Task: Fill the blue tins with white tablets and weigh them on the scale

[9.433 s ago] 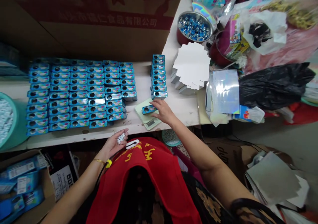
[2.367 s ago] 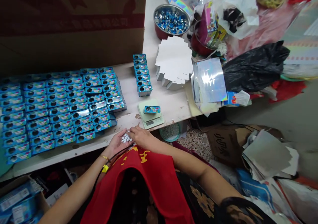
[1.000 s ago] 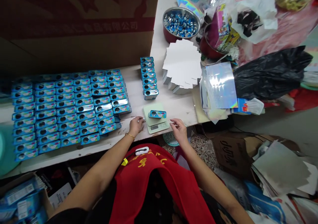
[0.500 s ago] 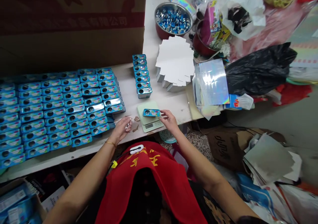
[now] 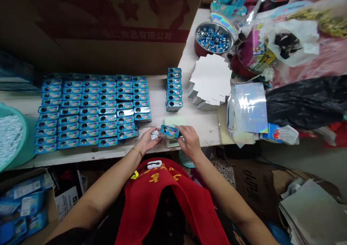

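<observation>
My left hand [image 5: 148, 139] is cupped palm up around a small heap of pale candy pieces [image 5: 154, 135]. My right hand [image 5: 190, 140] grips one end of a blue printed tin [image 5: 170, 131] with a dark round hole. The tin is tilted, its other end close beside the left fingertips and the candies. Beneath it lies a pale green digital scale [image 5: 176, 121], its display partly covered by the tin and hand. Behind the scale stands a single column of similar blue tins [image 5: 174, 105].
Rows of blue tins [image 5: 89, 118] fill the table's left part. A green tub [image 5: 28, 138] of pale pieces stands at far left. A stack of white cards [image 5: 211, 78], a metal bowl [image 5: 199, 49] of small round blue-and-silver pieces and shiny sheets [image 5: 251, 107] lie right. A large carton [image 5: 108, 53] stands behind.
My right hand has lifted the tin off the scale and tilted it toward my left hand. The left hand has turned up, showing the candies. The view has shifted left.
</observation>
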Motion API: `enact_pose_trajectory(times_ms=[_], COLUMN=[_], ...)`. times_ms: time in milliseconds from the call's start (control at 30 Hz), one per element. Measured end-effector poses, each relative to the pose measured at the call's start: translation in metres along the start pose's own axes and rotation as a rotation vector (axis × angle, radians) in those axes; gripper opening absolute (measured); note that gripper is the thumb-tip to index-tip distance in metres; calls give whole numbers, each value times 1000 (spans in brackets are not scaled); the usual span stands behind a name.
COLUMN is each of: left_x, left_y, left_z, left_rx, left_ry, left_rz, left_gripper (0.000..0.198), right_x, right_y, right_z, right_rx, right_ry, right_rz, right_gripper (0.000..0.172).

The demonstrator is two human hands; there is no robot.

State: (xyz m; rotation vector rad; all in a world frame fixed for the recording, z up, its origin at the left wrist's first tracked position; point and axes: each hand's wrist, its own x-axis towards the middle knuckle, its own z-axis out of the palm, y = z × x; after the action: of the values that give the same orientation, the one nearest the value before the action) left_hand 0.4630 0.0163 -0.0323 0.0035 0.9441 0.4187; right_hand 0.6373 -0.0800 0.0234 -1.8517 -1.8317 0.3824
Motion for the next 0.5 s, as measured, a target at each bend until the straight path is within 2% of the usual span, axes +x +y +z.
enact_pose_trajectory(times_ms=[67,133,367,500], left_x=[3,5,5,4], left_y=[-2,-4,-8,-7], left_z=[3,6,7,10], left_rx=[-9,-14,-6,11], left_ry=[16,22,1,-4], left_rz=[-5,-12,-22,-18], left_gripper=[14,15,12,13], right_x=[1,1,1,0], right_y=[-17,-23,-16,-21], right_z=[-8,-10,-10,-14], right_rx=[-139,-226,-300,-294], right_ry=[-69,-113,-126,-117], right_rz=[-70,-105,-49,-101], right_gripper=[45,43,40,42])
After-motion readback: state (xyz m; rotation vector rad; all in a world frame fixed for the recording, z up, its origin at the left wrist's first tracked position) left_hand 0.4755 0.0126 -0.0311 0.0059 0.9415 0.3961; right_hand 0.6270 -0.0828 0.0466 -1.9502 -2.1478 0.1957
